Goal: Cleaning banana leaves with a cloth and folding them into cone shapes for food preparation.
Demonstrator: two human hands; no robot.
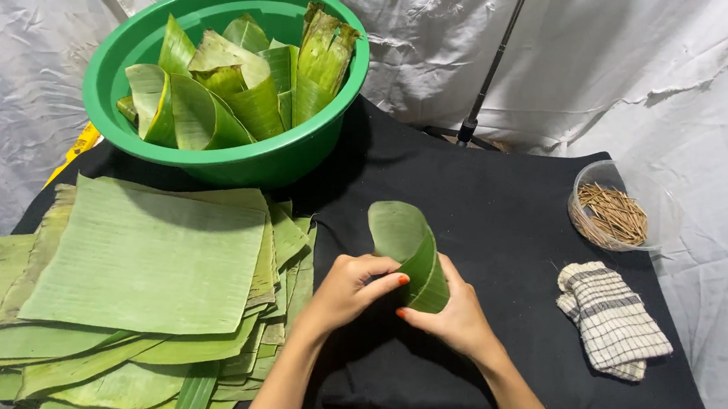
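A green banana leaf piece [404, 238] is rolled into a cone over the middle of a black cloth-covered table [503, 211]. My left hand [349, 288] pinches its left side, thumb and fingers on the fold. Its lower right side rests in my right hand [452, 314], whose fingers wrap around it. A stack of flat cut banana leaves [144, 265] lies just left of my hands. Behind it stands a green plastic basin [230, 154] filled with several rolled leaf cones [238, 85].
A clear plastic tub of thin wooden sticks [611, 213] sits at the table's right edge. A folded checked cloth [611, 319] lies in front of it. A black stand pole [495, 56] leans at the back against white sheeting [628, 36].
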